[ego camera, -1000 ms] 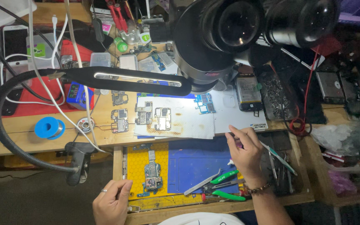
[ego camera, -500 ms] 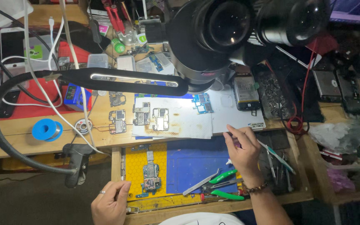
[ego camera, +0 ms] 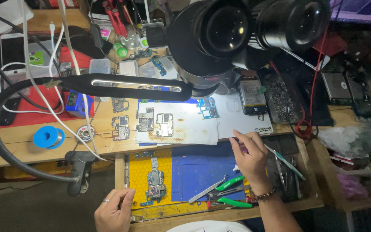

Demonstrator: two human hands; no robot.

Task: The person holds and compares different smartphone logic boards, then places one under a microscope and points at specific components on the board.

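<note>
Item: my right hand [ego camera: 250,157], fingers pinched on a thin tool [ego camera: 280,155] above the blue mat [ego camera: 198,169].
Item: my left hand [ego camera: 114,210], loosely curled, holding nothing, at the drawer [ego camera: 122,172] edge beside a circuit board [ego camera: 155,184] on the yellow mat [ego camera: 142,167].
Risk, as I judge it: a stray wrist could knock the green-handled tweezers [ego camera: 228,184] off.
Labels: small white rectangular label [ego camera: 263,129] by the sheet's corner; blue tape roll [ego camera: 48,137] at left.

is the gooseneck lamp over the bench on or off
On: the lamp head shows a bright white strip, lighting the circuit boards below it.
</note>
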